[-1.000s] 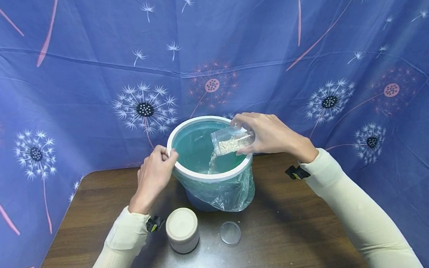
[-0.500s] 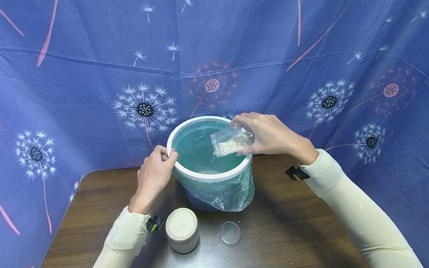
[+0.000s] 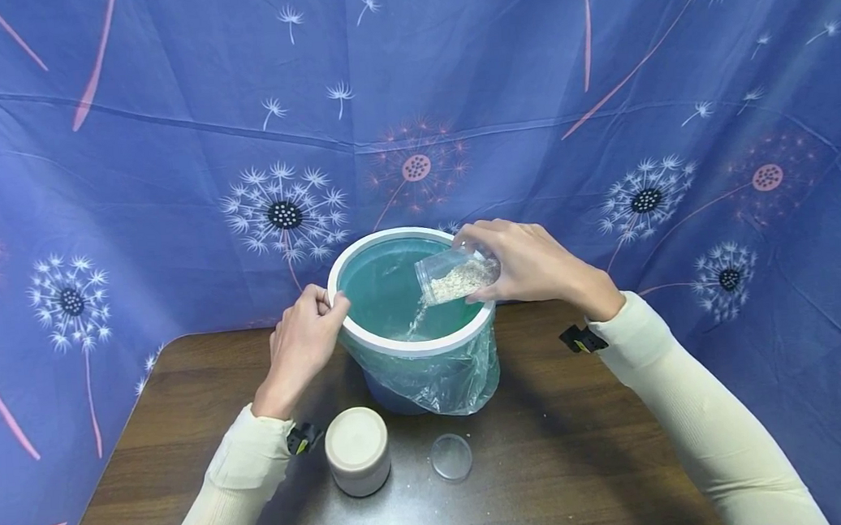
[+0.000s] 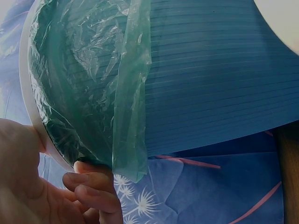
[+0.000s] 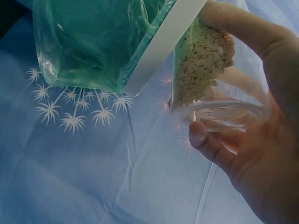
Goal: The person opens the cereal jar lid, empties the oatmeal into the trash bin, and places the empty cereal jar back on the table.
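Note:
My right hand (image 3: 523, 259) grips a clear plastic jar (image 3: 458, 274) by its base end. The jar is tipped to the left over the trash can (image 3: 397, 347), its mouth inside the white rim. Pale flakes (image 5: 205, 60) fill its lower side, and some fall from the mouth into the can. A thin green bag (image 4: 133, 93) lines the can and hangs over its blue ribbed outside. At the can's left side, my left hand (image 3: 305, 340) pinches the rim, thumb on top and fingers curled underneath, as the left wrist view also shows.
A squat jar with a cream lid (image 3: 356, 439) stands on the wooden table (image 3: 588, 462) in front of the can. To its right lies a clear round lid (image 3: 451, 457), with a few crumbs nearby. Blue dandelion-print cloth (image 3: 494, 62) hangs behind and at both sides.
Flakes keep falling from the jar, the stream thinning half a second ago and thicker again now. The jar shifts and tilts slightly; the left hand and the can stay put.

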Motion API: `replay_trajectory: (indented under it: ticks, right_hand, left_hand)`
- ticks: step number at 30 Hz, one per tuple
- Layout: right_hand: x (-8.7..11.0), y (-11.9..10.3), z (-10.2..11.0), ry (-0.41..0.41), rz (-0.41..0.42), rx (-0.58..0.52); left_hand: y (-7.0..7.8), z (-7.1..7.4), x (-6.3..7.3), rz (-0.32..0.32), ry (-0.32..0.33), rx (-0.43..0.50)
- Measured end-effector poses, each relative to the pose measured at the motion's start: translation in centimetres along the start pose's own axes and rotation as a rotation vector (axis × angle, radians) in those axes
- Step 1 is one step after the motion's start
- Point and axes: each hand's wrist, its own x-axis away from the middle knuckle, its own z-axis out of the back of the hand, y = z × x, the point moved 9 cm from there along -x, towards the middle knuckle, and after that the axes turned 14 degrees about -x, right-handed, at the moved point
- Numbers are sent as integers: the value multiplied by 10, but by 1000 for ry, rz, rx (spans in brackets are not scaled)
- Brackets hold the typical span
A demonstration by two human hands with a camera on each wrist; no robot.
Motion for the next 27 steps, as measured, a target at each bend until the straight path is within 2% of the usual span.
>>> replay_trajectory:
  ticks: [27]
  right_hand:
    - [-4, -3, 2, 16, 19, 65]
  left_hand:
    - [0, -1, -3, -7, -3, 4]
